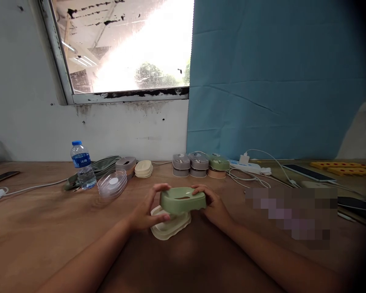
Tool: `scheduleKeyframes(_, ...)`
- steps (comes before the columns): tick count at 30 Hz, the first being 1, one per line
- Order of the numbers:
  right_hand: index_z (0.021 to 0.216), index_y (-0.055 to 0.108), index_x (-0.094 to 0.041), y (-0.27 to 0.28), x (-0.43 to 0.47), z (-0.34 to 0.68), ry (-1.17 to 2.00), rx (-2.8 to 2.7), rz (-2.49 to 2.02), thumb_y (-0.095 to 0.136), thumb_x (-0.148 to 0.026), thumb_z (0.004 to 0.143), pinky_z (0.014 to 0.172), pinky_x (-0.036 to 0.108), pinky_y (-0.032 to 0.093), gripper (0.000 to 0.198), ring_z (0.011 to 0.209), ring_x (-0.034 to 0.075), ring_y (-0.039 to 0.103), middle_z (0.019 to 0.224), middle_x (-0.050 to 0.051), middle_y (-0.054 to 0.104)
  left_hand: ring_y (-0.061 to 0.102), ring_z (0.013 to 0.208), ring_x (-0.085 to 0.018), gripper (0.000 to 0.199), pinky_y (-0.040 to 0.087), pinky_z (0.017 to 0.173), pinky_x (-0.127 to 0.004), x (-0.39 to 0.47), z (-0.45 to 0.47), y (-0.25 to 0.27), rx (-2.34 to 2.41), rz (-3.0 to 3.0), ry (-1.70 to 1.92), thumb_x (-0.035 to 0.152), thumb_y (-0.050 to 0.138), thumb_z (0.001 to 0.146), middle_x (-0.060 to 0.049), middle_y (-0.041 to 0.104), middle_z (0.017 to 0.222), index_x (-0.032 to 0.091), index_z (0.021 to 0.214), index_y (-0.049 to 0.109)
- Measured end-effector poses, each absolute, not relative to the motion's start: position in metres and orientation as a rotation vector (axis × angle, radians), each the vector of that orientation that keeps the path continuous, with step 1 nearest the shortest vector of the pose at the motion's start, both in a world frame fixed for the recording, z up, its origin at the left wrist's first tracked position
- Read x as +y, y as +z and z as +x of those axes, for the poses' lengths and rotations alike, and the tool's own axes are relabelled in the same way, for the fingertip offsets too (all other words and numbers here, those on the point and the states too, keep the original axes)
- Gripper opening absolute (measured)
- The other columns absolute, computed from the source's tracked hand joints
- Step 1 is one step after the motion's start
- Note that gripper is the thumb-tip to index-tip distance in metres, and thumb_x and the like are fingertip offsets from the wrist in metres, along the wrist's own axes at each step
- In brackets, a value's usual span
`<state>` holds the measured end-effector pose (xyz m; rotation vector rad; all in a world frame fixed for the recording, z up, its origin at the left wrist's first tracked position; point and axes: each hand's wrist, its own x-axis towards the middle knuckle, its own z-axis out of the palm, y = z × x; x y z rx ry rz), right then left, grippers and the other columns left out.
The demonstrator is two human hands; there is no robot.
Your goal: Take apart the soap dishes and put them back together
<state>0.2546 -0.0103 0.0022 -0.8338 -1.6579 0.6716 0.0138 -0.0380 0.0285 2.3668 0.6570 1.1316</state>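
Note:
Between my two hands is a green plastic box cover point(183, 205), rounded at the corners, with an opening in its top and a wavy lower edge. My left hand point(143, 211) holds its left end, fingertips at the far edge and thumb stretched along the near side. Around the right end, my right hand point(215, 205) is closed, with fingers bent over the top rim. Below the cover lies a cream plastic tray point(167, 232) on the wooden table, partly hidden by the cover and my left thumb. Whether cover and tray touch, I cannot tell.
Clear plastic pieces point(112, 185), a water bottle point(83, 167) and stacked cream trays point(143, 169) stand at the back left. Grey boxes point(181, 162) and a green-topped box point(218, 163) line the back. A power strip point(245, 166), cables and a phone point(308, 173) lie right.

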Motion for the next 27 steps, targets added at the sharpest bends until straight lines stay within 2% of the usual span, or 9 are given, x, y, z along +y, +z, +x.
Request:
scheduleKeyframes(2, 0.077, 0.057, -0.020, 0.002, -0.007, 0.255, 0.756, -1.501, -0.903, 0.067, -0.020, 0.056, 0.075, 0.031, 0.045, 0.023, 0.088, 0.021, 0.055, 0.091, 0.004, 0.059, 0.028, 0.122, -0.025, 0.072, 0.023, 0.102, -0.040, -0.037, 0.006, 0.034, 0.724, 2.330, 1.176, 0.038, 0.061, 0.071, -0.013, 0.032, 0.127, 0.020, 0.129, 0.023)
scheduleKeyframes(4, 0.079, 0.055, -0.020, 0.000, -0.003, 0.256, 0.880, -1.301, -0.985, 0.069, -0.027, 0.058, 0.063, 0.029, 0.047, 0.025, 0.070, 0.018, 0.057, 0.076, 0.002, 0.060, 0.030, 0.119, -0.026, 0.069, 0.024, 0.101, -0.041, -0.037, -0.001, 0.042, 0.780, 2.390, 1.030, 0.042, 0.065, 0.065, -0.011, 0.035, 0.123, 0.020, 0.123, 0.035)
scheduleKeyframes(6, 0.079, 0.054, -0.020, -0.002, 0.001, 0.257, 0.972, -1.158, -1.033, 0.068, -0.034, 0.061, 0.051, 0.027, 0.046, 0.026, 0.054, 0.014, 0.053, 0.066, -0.001, 0.057, 0.039, 0.109, -0.025, 0.056, 0.030, 0.096, -0.038, -0.039, -0.006, 0.052, 0.781, 2.492, 0.741, 0.042, 0.070, 0.059, -0.007, 0.046, 0.112, 0.021, 0.107, 0.053)
scheduleKeyframes(8, 0.076, 0.053, -0.020, -0.004, 0.003, 0.259, 1.014, -1.098, -1.036, 0.067, -0.037, 0.063, 0.044, 0.026, 0.044, 0.026, 0.047, 0.012, 0.050, 0.061, -0.001, 0.055, 0.046, 0.099, -0.022, 0.041, 0.034, 0.092, -0.034, -0.041, -0.007, 0.058, 0.750, 2.567, 0.507, 0.040, 0.073, 0.056, -0.004, 0.054, 0.099, 0.023, 0.093, 0.063)
scheduleKeyframes(12, 0.073, 0.052, -0.019, -0.006, 0.005, 0.259, 1.073, -1.039, -1.021, 0.068, -0.036, 0.062, 0.040, 0.025, 0.043, 0.026, 0.044, 0.012, 0.049, 0.056, -0.002, 0.054, 0.053, 0.086, -0.018, 0.036, 0.039, 0.081, -0.027, -0.041, -0.004, 0.052, 0.756, 2.612, 0.381, 0.039, 0.073, 0.056, -0.001, 0.061, 0.089, 0.027, 0.090, 0.067)
scheduleKeyframes(19, 0.071, 0.052, -0.019, -0.007, 0.006, 0.259, 1.150, -0.942, -0.989, 0.069, -0.032, 0.061, 0.040, 0.025, 0.044, 0.023, 0.044, 0.010, 0.049, 0.059, -0.002, 0.054, 0.055, 0.070, -0.013, 0.024, 0.041, 0.060, -0.019, -0.035, 0.001, 0.034, 0.772, 2.598, 0.314, 0.038, 0.067, 0.064, -0.001, 0.062, 0.080, 0.025, 0.084, 0.070)
scheduleKeyframes(23, 0.071, 0.052, -0.019, -0.006, 0.006, 0.260, 1.161, -0.900, -0.992, 0.067, -0.028, 0.063, 0.040, 0.024, 0.043, 0.019, 0.044, 0.010, 0.049, 0.059, -0.003, 0.054, 0.054, 0.067, -0.012, 0.018, 0.040, 0.059, -0.019, -0.041, 0.000, 0.048, 0.834, 2.585, 0.338, 0.033, 0.066, 0.067, -0.001, 0.061, 0.076, 0.021, 0.080, 0.069)
scheduleKeyframes(27, 0.070, 0.050, -0.020, -0.004, 0.003, 0.259, 1.149, -0.897, -1.007, 0.065, -0.028, 0.064, 0.039, 0.025, 0.042, 0.018, 0.043, 0.011, 0.048, 0.056, -0.003, 0.052, 0.054, 0.065, -0.012, 0.019, 0.040, 0.057, -0.019, -0.034, -0.012, 0.076, 0.987, 2.554, 0.516, 0.034, 0.063, 0.068, -0.001, 0.058, 0.073, 0.017, 0.075, 0.066)
